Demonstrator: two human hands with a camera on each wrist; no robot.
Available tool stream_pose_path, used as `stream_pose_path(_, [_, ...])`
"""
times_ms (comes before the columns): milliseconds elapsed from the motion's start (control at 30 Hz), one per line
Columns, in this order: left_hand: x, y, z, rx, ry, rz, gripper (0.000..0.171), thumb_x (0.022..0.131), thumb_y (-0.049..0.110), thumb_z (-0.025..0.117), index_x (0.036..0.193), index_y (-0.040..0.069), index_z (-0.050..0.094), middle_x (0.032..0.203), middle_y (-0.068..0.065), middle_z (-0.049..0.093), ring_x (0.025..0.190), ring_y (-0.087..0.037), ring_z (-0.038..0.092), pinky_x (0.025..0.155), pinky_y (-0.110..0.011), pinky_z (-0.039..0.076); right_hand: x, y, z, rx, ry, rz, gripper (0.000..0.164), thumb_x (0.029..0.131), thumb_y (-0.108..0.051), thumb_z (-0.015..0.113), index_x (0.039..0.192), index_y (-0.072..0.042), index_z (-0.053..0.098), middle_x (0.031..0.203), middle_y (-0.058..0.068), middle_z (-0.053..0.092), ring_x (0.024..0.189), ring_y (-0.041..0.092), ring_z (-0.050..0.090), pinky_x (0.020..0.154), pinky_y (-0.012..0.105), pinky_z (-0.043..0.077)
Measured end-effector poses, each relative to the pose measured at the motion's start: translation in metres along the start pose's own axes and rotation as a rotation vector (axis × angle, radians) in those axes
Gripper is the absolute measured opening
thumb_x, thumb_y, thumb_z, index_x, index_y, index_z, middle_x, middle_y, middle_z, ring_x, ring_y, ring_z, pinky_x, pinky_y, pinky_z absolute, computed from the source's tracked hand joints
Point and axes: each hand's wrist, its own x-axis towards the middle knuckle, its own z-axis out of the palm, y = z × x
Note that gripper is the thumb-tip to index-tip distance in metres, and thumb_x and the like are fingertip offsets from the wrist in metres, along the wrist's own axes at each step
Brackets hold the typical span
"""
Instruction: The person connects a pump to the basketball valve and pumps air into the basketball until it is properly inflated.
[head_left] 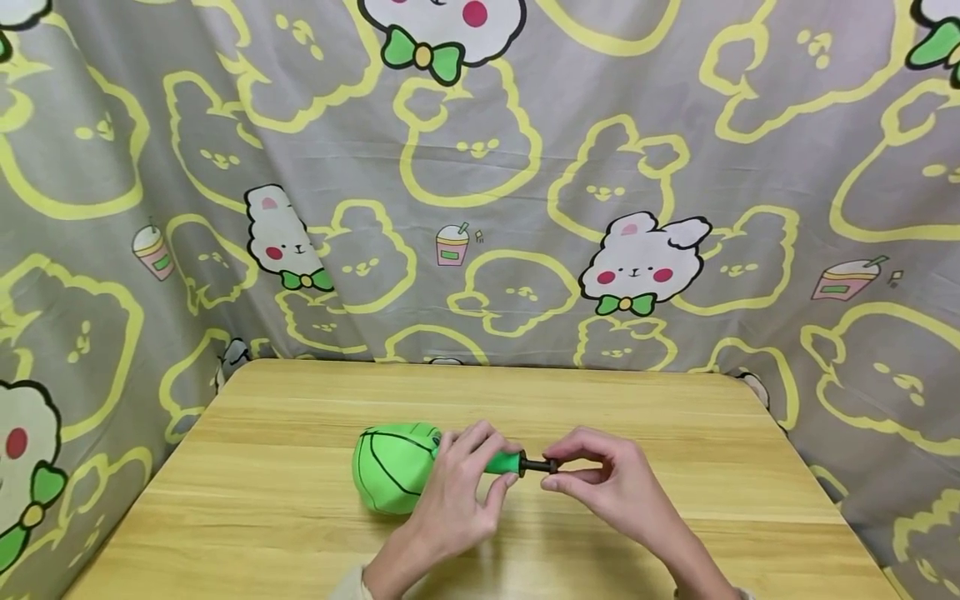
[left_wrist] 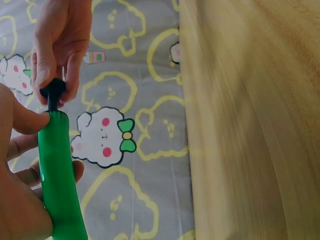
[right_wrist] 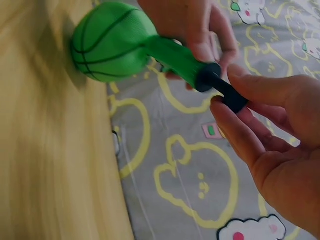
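A green ball (head_left: 390, 467) with black seam lines sits on the wooden table, its outline slightly dented in the head view. Pointing right from it is a green hand pump (head_left: 504, 463), its barrel end meeting the ball in the right wrist view. My left hand (head_left: 461, 504) grips the pump's barrel (left_wrist: 59, 175), thumb near the black collar. Part of the barrel is hidden behind those fingers. With thumb and fingertips, my right hand (head_left: 618, 483) pinches the black plunger handle (right_wrist: 234, 99). A short length of black rod shows between collar and handle.
The wooden table (head_left: 300, 400) reaches back to a grey curtain (head_left: 517, 200) printed with yellow outlines and white rabbits. The curtain also hangs along the left and right sides of the table.
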Motion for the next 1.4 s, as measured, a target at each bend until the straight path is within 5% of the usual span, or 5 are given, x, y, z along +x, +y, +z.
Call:
stream_pose_path(733, [0.002,-0.010,-0.007,-0.021,0.023,-0.045,0.026,0.082,0.012,0.078,0.106,0.017,0.070,0.102,0.009,0.062,0.099,-0.008,0.061,0.088,-0.038,0.039,-0.010,-0.009,-0.044,-0.026,-0.014,0.055,0.024,0.085,-0.002,0.082,0.107,-0.008,0.074,0.107,0.014,0.070,0.099,0.024,0.072,0.075,0.041,0.060])
stream_pose_path(967, [0.003,-0.012,-0.011,-0.012,0.035,-0.050,0.025,0.083,0.013,0.077,0.106,0.018,0.070,0.102,0.008,0.062,0.099,-0.009,0.061,0.088,-0.039,0.039,-0.012,-0.014,-0.059,-0.036,-0.027,0.011,0.025,0.084,0.005,0.079,0.108,-0.002,0.073,0.105,0.018,0.069,0.098,0.025,0.072,0.073,0.042,0.061])
stream_pose_path(1400, [0.003,-0.005,-0.008,-0.016,0.029,-0.041,0.025,0.083,0.011,0.076,0.106,0.018,0.070,0.100,0.009,0.060,0.098,-0.008,0.060,0.087,-0.036,0.038,-0.008,-0.008,-0.054,-0.048,-0.026,-0.014,0.025,0.082,0.006,0.081,0.106,0.000,0.074,0.104,0.014,0.072,0.097,0.020,0.073,0.071,0.039,0.061])
